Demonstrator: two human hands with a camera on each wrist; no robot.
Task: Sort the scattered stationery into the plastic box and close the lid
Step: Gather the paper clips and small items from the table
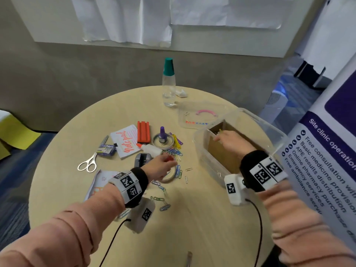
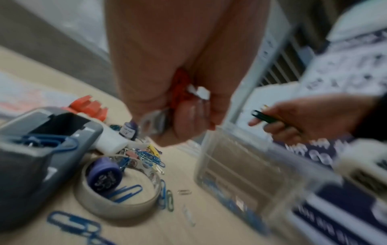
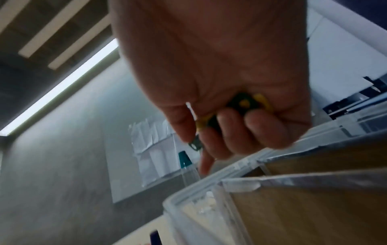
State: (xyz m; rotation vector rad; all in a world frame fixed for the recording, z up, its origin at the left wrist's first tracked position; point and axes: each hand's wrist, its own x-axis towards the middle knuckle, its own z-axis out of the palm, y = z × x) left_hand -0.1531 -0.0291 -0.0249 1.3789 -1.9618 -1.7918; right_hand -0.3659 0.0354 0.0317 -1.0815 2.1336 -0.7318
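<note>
My right hand over box, fingers curled round green-yellow clips | my left hand clutching red clips

From the head we look down and forward over the round table. Our left wrist view sits low and close, facing 2 o'clock toward the plastic box. Our right wrist view tilts upward from the box rim, toward 11 o'clock.

We are seeing the clear plastic box sitting open, cardboard-lined, its transparent lid lying flat just behind.
</note>
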